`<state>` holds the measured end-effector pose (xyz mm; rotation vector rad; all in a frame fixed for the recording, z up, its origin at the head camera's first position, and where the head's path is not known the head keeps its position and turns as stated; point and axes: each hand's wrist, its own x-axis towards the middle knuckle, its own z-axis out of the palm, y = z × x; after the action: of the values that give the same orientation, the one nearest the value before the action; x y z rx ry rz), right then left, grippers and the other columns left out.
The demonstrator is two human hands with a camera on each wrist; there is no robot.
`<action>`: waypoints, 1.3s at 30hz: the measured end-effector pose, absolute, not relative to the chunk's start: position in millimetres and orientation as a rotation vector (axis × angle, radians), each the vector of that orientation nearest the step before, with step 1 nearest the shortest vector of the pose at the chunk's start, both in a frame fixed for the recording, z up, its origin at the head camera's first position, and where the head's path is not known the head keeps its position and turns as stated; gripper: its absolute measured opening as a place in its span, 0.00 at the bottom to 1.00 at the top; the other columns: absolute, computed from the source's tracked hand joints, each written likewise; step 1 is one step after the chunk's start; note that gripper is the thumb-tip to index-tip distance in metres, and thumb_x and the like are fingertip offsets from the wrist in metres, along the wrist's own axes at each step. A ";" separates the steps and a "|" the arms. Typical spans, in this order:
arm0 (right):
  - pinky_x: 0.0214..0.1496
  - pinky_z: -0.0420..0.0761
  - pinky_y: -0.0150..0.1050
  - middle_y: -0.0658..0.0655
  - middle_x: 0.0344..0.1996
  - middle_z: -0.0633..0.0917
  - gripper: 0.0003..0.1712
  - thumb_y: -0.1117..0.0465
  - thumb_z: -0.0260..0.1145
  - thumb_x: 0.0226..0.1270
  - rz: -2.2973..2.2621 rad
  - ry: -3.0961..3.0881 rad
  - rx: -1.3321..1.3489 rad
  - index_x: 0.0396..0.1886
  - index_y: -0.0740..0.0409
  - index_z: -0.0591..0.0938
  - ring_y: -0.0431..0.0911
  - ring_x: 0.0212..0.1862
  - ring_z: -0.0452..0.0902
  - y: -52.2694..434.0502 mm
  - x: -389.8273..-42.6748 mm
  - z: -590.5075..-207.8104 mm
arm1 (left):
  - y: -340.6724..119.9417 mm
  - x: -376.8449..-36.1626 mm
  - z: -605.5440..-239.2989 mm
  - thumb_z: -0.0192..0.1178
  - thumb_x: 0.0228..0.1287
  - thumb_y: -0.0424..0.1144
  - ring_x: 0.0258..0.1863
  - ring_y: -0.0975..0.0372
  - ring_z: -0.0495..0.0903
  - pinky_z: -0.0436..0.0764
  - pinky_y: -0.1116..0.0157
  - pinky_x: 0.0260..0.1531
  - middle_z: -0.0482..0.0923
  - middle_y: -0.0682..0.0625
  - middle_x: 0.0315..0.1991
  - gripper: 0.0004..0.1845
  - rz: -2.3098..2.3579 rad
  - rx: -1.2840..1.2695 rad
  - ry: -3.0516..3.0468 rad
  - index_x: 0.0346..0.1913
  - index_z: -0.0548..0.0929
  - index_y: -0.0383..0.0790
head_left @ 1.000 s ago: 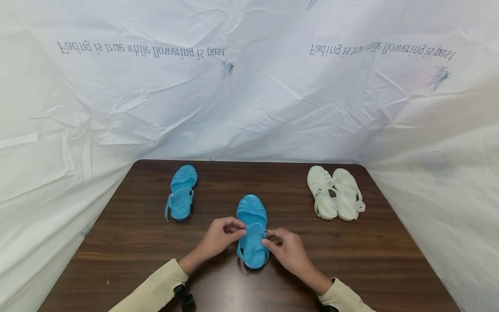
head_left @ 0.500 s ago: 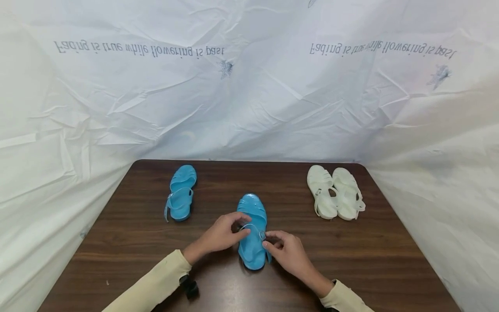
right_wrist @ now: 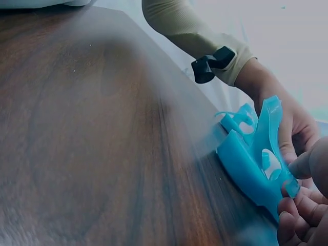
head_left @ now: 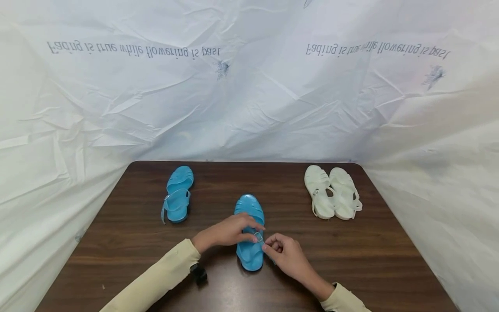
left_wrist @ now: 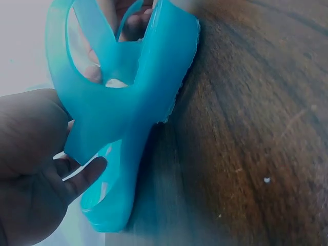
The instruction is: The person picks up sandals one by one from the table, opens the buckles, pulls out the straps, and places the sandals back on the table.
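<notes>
- Head view: left hand (head_left: 234,229), fingers narrowed, thumb and forefinger holding the small round buckle (head_left: 258,236) of one blue sandal (head_left: 249,256).
- Head view: right hand (head_left: 286,256), fingers bent, thumb and forefinger pinching the same sandal just right of the buckle; sandal partly beneath the left fingers, toe pointing away, on the dark wood desk (head_left: 351,268).
- Head view: second blue sandal (head_left: 177,204), well apart from the left fingers, farther off and to their left; its side strap hanging loose.
- Head view: white sandals (head_left: 322,204), one pair, side by side, beyond and to the right of the right fingers.
- Head view: white sheet (head_left: 249,108), mirrored grey lettering, behind the desk, beyond all fingers.
- Left wrist view: wide blue strap (left_wrist: 100,110) running into the left fingers; right fingers partly visible across the sandal.
- Right wrist view: strap end (right_wrist: 293,188) between right thumb and forefinger; left fingers just beyond; pale sleeve (right_wrist: 189,31) and black wrist device (right_wrist: 205,70) behind those.
</notes>
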<state>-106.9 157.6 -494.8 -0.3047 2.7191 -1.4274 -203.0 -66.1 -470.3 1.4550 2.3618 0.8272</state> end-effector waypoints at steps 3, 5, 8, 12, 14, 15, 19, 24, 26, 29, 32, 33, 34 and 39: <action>0.26 0.76 0.32 0.44 0.23 0.80 0.08 0.52 0.69 0.72 -1.423 2.716 -0.298 0.39 0.51 0.86 0.36 0.26 0.74 156.1 -106.8 -493.5 | -68.0 -203.5 -469.6 0.62 0.74 0.45 0.59 0.66 0.77 0.74 0.64 0.62 0.84 0.57 0.57 0.19 0.784 1.472 2.353 0.63 0.84 0.44; 0.26 0.75 0.31 0.44 0.24 0.79 0.09 0.51 0.69 0.72 -1.412 2.711 -0.288 0.39 0.51 0.86 0.36 0.26 0.74 155.3 -107.1 -492.5 | -68.5 -203.6 -469.5 0.62 0.74 0.45 0.58 0.68 0.76 0.74 0.65 0.62 0.84 0.59 0.56 0.18 0.746 1.485 2.350 0.62 0.85 0.47; 0.27 0.75 0.31 0.45 0.24 0.79 0.10 0.51 0.70 0.71 -1.403 2.702 -0.283 0.40 0.51 0.85 0.37 0.26 0.73 154.5 -107.6 -491.5 | -69.0 -203.3 -468.6 0.63 0.73 0.46 0.57 0.69 0.76 0.73 0.65 0.62 0.84 0.60 0.53 0.17 0.712 1.505 2.348 0.60 0.86 0.49; 0.30 0.77 0.32 0.45 0.26 0.81 0.08 0.54 0.71 0.70 -1.407 2.722 -0.305 0.38 0.52 0.86 0.36 0.28 0.75 154.5 -107.7 -491.9 | -68.4 -203.8 -469.9 0.65 0.71 0.46 0.54 0.71 0.76 0.74 0.67 0.60 0.84 0.61 0.50 0.16 0.720 1.543 2.343 0.58 0.87 0.49; 0.32 0.78 0.32 0.44 0.27 0.82 0.06 0.55 0.72 0.69 -1.409 2.743 -0.316 0.37 0.52 0.86 0.36 0.29 0.76 154.3 -107.7 -492.3 | -67.8 -204.5 -471.7 0.66 0.71 0.46 0.52 0.71 0.77 0.75 0.69 0.57 0.85 0.61 0.50 0.15 0.745 1.565 2.330 0.56 0.88 0.49; 0.33 0.79 0.31 0.43 0.27 0.83 0.06 0.55 0.72 0.69 -1.414 2.749 -0.319 0.37 0.52 0.86 0.36 0.30 0.77 154.2 -107.8 -492.7 | -67.7 -204.7 -472.6 0.66 0.71 0.46 0.52 0.72 0.77 0.75 0.70 0.56 0.85 0.61 0.50 0.15 0.764 1.566 2.323 0.56 0.88 0.49; 0.32 0.80 0.32 0.43 0.26 0.84 0.04 0.57 0.74 0.68 -1.449 2.763 -0.316 0.34 0.50 0.87 0.36 0.29 0.78 152.9 -109.3 -493.4 | -69.0 -205.3 -477.3 0.67 0.69 0.47 0.50 0.74 0.80 0.78 0.75 0.50 0.87 0.59 0.50 0.15 0.861 1.545 2.289 0.54 0.89 0.46; 0.28 0.79 0.32 0.42 0.23 0.83 0.04 0.58 0.75 0.66 -1.454 2.785 -0.307 0.30 0.49 0.88 0.36 0.27 0.77 151.5 -113.9 -493.3 | -72.1 -205.2 -481.3 0.68 0.68 0.46 0.46 0.75 0.83 0.81 0.76 0.45 0.88 0.58 0.48 0.14 1.005 1.479 2.233 0.52 0.90 0.45; 0.28 0.78 0.32 0.41 0.23 0.83 0.04 0.58 0.75 0.66 -1.445 2.784 -0.298 0.30 0.49 0.88 0.36 0.27 0.76 150.6 -115.2 -493.0 | -72.3 -205.4 -482.3 0.69 0.68 0.45 0.45 0.74 0.83 0.81 0.75 0.45 0.88 0.57 0.47 0.14 1.050 1.445 2.206 0.52 0.90 0.44; 0.28 0.78 0.32 0.41 0.24 0.84 0.04 0.58 0.74 0.66 -1.445 2.781 -0.277 0.30 0.50 0.89 0.37 0.27 0.76 148.7 -116.5 -492.5 | -72.2 -206.3 -483.8 0.69 0.67 0.44 0.44 0.74 0.83 0.82 0.73 0.44 0.88 0.57 0.47 0.14 1.096 1.395 2.178 0.52 0.90 0.43; 0.29 0.78 0.32 0.42 0.24 0.84 0.04 0.60 0.74 0.66 -1.453 2.793 -0.259 0.31 0.51 0.89 0.36 0.27 0.76 146.2 -117.6 -492.2 | -71.8 -207.0 -485.9 0.69 0.68 0.44 0.43 0.74 0.83 0.83 0.73 0.43 0.88 0.58 0.46 0.13 1.119 1.377 2.167 0.51 0.89 0.44; 0.30 0.78 0.32 0.42 0.24 0.84 0.04 0.61 0.74 0.66 -1.457 2.797 -0.255 0.31 0.51 0.88 0.36 0.27 0.76 145.2 -117.9 -491.9 | -71.6 -206.9 -486.2 0.69 0.68 0.45 0.43 0.74 0.83 0.83 0.72 0.43 0.88 0.58 0.45 0.13 1.125 1.374 2.164 0.51 0.89 0.44; 0.30 0.78 0.32 0.42 0.24 0.84 0.03 0.62 0.74 0.66 -1.460 2.801 -0.252 0.31 0.51 0.88 0.36 0.28 0.76 144.4 -118.2 -491.6 | -71.5 -206.8 -486.7 0.69 0.68 0.45 0.43 0.74 0.83 0.83 0.72 0.43 0.88 0.59 0.45 0.13 1.132 1.373 2.164 0.51 0.89 0.45; 0.32 0.79 0.32 0.43 0.25 0.84 0.02 0.60 0.74 0.67 -1.482 2.787 -0.250 0.33 0.52 0.89 0.36 0.29 0.77 143.9 -117.9 -491.2 | -72.2 -205.5 -488.1 0.69 0.69 0.45 0.43 0.73 0.83 0.83 0.71 0.43 0.88 0.59 0.44 0.12 1.160 1.369 2.165 0.51 0.89 0.46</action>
<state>-117.9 143.9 -491.2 -0.2496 2.7871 -1.4821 -205.5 -72.2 -488.1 1.3692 2.1645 1.1599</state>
